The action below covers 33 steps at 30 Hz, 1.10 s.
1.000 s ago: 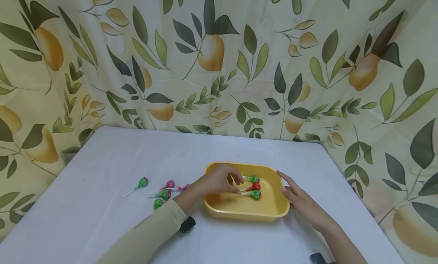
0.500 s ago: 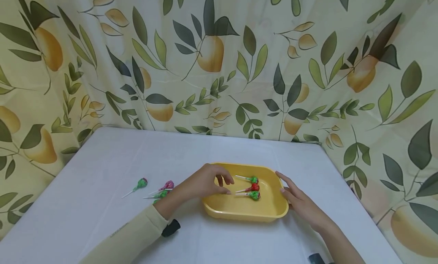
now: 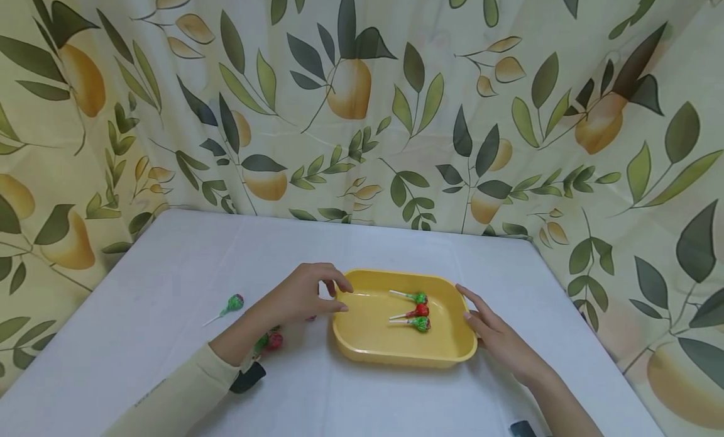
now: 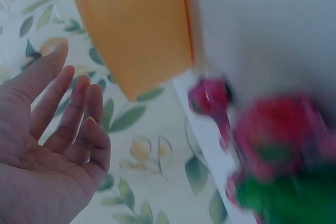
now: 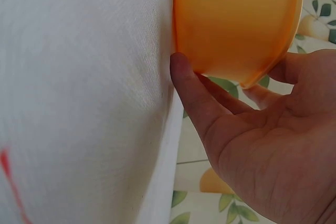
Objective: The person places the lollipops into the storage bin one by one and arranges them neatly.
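- Fingers (image 3: 334,275) of the left hand (image 3: 302,292) are loosely bent and grasp nothing; they hover by the left end of the yellow tray (image 3: 390,346). If this hand sinks without care, its thumb could hit the rim and shift the tray.
- The right hand (image 3: 499,337) grasps the tray's right end, thumb at the rim and other fingers along the outer wall. As I judge, support at only one end means that a push or a lift could turn or tilt the tray.
- The tray rests on the cloth-covered worktop (image 3: 113,349), nearer to its right edge than to its left. The cloth may wrinkle if the tray is dragged.
- Inside lie two green lollipops (image 3: 420,298) with a red lollipop (image 3: 422,309) between them, sticks toward the tray's left edge. Their heads are round, so a tilt could roll them and spoil this row.
- Just outside the tray's left edge is a pink lollipop (image 3: 311,318), partly hidden by the hand. A tray sliding left could press it.
- Near the left forearm lie more lollipops (image 3: 274,341); how many, I cannot tell. The sleeve (image 3: 175,387) and dark wristband (image 3: 247,378) are close, and could drag them.
- One lone lollipop (image 3: 233,303) lies nearest the worktop's left edge; a wide arm movement could roll it that way.
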Available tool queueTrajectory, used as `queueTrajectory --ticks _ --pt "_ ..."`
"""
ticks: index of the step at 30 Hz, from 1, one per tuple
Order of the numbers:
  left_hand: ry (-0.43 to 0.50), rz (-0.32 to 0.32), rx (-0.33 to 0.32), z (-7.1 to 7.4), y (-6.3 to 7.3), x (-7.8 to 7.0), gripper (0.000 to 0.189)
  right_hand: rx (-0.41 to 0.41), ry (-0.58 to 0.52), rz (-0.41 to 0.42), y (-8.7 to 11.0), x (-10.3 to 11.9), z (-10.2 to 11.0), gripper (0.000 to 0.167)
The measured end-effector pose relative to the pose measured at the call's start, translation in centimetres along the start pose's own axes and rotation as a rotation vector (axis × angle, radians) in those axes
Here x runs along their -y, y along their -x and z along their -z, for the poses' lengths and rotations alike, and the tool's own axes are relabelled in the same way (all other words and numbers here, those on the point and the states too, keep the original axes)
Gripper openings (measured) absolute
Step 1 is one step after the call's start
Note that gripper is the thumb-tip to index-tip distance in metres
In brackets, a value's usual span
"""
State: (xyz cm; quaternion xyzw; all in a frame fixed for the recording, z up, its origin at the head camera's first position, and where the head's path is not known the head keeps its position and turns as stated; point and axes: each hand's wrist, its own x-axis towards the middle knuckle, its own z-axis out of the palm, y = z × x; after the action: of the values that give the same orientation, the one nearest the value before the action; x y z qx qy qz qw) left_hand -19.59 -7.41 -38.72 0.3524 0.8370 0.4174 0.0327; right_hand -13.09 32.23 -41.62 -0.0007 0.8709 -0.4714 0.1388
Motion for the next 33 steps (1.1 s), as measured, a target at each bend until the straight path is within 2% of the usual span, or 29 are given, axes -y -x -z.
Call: queueTrajectory --ticks 3,10,15,19,27,33 --pt "-0.008 0.018 -0.017 1.3 1.1 0.9 0.024 0.001 -0.005 -0.001 0.0 0.1 0.0 0.060" --pt "-0.047 0.158 -0.056 4.1 4.0 2.6 0.025 0.001 0.006 -0.009 0.0 0.3 -0.1 0.061" --pt "-0.065 0.200 -0.090 5.7 5.3 3.5 0.024 0.000 0.014 -0.006 0.0 0.3 -0.1 0.062" --pt "-0.082 0.232 -0.093 6.6 6.3 4.4 0.024 -0.003 0.008 -0.017 0.0 0.3 -0.1 0.061" --pt "-0.120 0.368 -0.092 7.9 8.2 6.1 0.025 0.003 0.005 -0.002 -0.1 0.3 -0.1 0.062" --pt "-0.129 0.383 -0.104 9.3 8.8 7.7 0.027 -0.002 0.005 -0.014 0.1 0.4 -0.1 0.061"
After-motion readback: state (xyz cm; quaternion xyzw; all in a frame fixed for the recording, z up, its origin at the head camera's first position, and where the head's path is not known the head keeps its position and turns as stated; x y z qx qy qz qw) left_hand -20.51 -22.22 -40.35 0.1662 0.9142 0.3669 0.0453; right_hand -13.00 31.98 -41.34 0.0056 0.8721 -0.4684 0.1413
